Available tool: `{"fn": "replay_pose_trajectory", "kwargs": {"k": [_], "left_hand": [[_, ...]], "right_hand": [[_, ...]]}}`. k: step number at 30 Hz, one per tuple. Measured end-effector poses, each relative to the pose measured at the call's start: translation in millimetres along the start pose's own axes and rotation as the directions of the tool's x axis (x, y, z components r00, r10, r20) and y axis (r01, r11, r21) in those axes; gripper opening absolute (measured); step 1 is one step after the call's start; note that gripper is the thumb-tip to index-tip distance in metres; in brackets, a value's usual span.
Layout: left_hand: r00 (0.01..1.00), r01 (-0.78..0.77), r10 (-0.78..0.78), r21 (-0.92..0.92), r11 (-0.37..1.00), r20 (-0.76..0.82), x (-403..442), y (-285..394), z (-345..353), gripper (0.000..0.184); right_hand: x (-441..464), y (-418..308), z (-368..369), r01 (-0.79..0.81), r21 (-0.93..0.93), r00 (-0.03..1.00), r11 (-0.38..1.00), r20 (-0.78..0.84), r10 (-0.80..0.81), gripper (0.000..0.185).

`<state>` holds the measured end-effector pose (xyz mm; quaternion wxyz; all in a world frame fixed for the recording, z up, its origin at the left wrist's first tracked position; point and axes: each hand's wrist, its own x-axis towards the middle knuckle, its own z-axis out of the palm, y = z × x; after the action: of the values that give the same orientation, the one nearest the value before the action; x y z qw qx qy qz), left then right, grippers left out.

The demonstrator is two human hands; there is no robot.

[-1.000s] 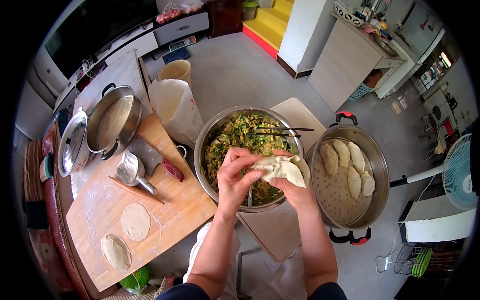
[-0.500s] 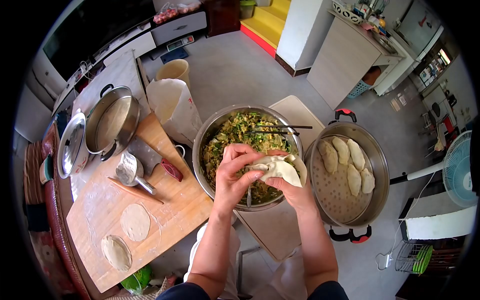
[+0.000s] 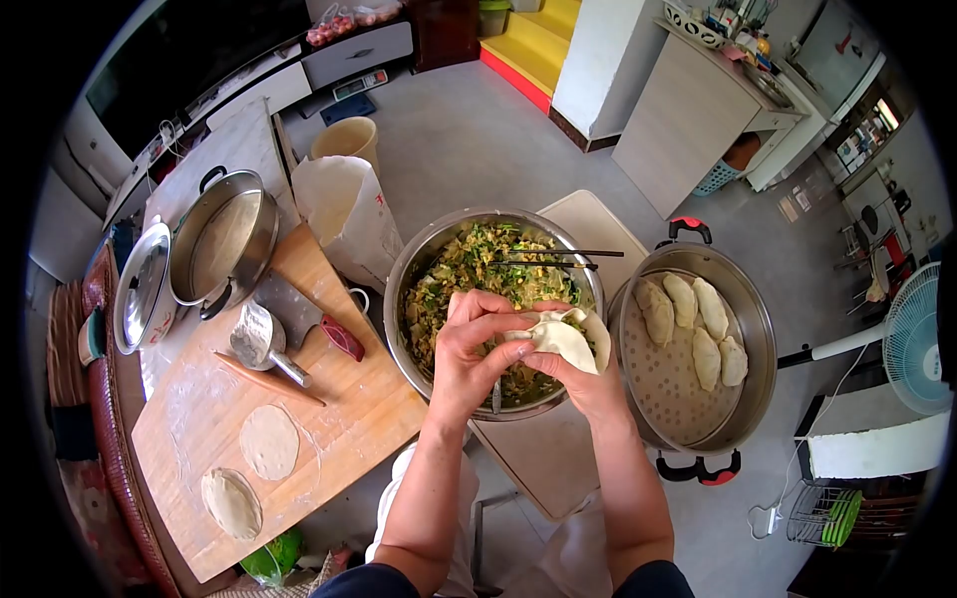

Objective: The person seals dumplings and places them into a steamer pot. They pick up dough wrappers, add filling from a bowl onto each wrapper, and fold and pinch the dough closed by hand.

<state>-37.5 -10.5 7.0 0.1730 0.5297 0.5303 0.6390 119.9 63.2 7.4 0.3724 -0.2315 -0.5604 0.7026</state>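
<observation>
My left hand (image 3: 474, 349) pinches the near edge of a pale dough dumpling (image 3: 565, 344), fingers pressed together on it. Around its right side and underneath, my right hand (image 3: 588, 384) holds the same dumpling. Some green filling shows in a gap at its right. Both hands are over a steel bowl (image 3: 404, 364) of chopped green and yellow filling (image 3: 464, 264). Dark chopsticks (image 3: 573, 253) lie across the bowl's right rim, and a spoon handle (image 3: 496, 397) stands at its near side. Several finished dumplings (image 3: 710, 309) rest in a steamer pot (image 3: 763, 369) on the right.
A wooden board (image 3: 364, 434) at left holds a cleaver (image 3: 289, 307), a metal scoop (image 3: 261, 339), a rolling pin (image 3: 269, 381), a flat wrapper (image 3: 269, 443) and stacked dough (image 3: 231, 503). Behind are a pan (image 3: 261, 239) and a white bag (image 3: 349, 214). A fan (image 3: 917, 339) stands right.
The fingers of my left hand have shifted slightly along the dumpling's edge, covering more of its left end. My right hand has barely moved since half a second ago.
</observation>
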Motion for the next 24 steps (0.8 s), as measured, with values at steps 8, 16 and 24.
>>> {"fn": "replay_pose_trajectory", "kwargs": {"k": [8,16,24], "left_hand": [[0.999,-0.009,0.012,0.080,0.997,-0.038,-0.1,8.7,1.5,0.021],[0.998,-0.017,0.021,0.063,0.998,-0.063,0.5,12.5,4.0,0.027],[0.998,-0.033,0.040,0.108,0.994,-0.058,0.0,8.8,5.1,0.028]], "right_hand": [[-1.3,-6.5,4.6,0.000,-0.012,1.000,1.000,-0.002,0.000,0.057],[-1.1,-5.6,1.4,-0.009,-0.012,1.000,1.000,0.018,0.009,0.060],[-3.3,-7.0,7.6,0.010,-0.030,1.000,0.999,0.019,-0.010,0.058]]}}
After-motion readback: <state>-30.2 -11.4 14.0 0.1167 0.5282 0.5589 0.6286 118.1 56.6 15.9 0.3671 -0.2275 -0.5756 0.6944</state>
